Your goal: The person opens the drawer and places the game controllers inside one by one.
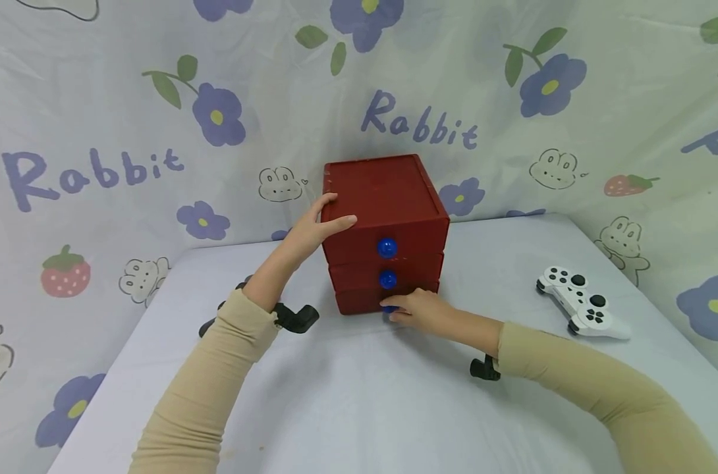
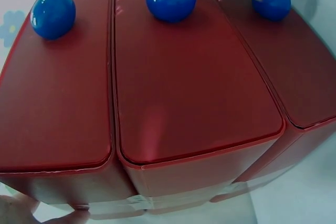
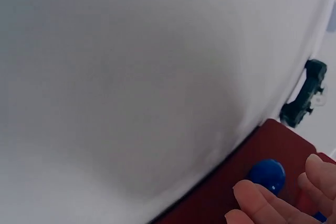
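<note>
A red box with three stacked drawers (image 1: 388,194) stands on the white-covered table, a round blue knob on each drawer front. My left hand (image 1: 311,230) rests on the box's upper left edge, its fingers spread; part of it shows at the bottom corner of the left wrist view. At the bottom drawer, my right hand (image 1: 421,309) pinches the lowest blue knob (image 2: 272,1) between fingers and thumb, hiding most of it in the head view. The top knob (image 1: 387,248) and the middle knob (image 1: 388,279) are untouched. All three drawer fronts sit nearly flush.
A white game controller (image 1: 581,303) lies on the table to the right. Behind my left forearm is a dark game controller (image 3: 307,94), mostly covered in the head view. A cloth printed with flowers and rabbits (image 1: 228,178) hangs behind the table.
</note>
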`<control>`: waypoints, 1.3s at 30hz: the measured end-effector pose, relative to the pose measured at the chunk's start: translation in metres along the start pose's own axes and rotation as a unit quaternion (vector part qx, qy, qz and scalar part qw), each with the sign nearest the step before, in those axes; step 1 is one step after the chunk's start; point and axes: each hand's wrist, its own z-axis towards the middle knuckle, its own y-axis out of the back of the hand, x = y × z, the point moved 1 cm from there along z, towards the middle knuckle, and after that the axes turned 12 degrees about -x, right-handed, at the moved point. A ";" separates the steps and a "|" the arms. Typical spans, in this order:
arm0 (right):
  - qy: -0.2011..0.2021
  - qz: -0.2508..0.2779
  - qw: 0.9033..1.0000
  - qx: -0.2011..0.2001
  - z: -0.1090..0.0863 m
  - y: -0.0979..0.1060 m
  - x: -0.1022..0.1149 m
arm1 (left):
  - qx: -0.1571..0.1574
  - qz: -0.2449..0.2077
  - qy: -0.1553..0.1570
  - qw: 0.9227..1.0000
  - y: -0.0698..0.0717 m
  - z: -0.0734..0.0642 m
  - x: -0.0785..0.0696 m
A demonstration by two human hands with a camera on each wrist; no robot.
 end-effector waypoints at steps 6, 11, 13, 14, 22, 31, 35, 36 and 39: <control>0.001 0.026 0.999 -0.021 -0.009 0.020 0.002 | -0.002 0.003 0.004 1.000 0.002 0.000 0.001; -0.021 0.002 1.000 -0.022 -0.016 0.040 0.002 | -0.001 -0.002 0.006 1.000 0.003 -0.006 -0.005; -0.033 -0.006 0.999 -0.022 -0.018 0.048 0.002 | -0.001 -0.003 0.007 1.000 0.003 -0.006 -0.005; -0.037 -0.008 0.999 -0.022 -0.019 0.053 0.003 | 0.000 -0.004 0.008 1.000 0.003 -0.007 -0.006; -0.051 -0.007 0.998 -0.039 -0.018 0.078 0.004 | 0.000 -0.007 0.001 1.000 0.003 0.000 0.003; -0.050 0.040 0.997 -0.051 -0.005 0.079 0.004 | 0.000 -0.010 -0.002 1.000 0.002 -0.001 0.001; -0.054 0.080 0.994 -0.059 0.004 0.074 0.002 | 0.000 -0.014 0.000 1.000 0.001 -0.001 0.000; -0.054 0.091 0.992 -0.062 0.006 0.073 0.002 | -0.001 -0.012 -0.001 1.000 0.001 -0.002 0.000; -0.051 0.116 0.990 -0.069 0.013 0.069 0.001 | -0.003 -0.008 -0.002 1.000 0.001 -0.002 -0.001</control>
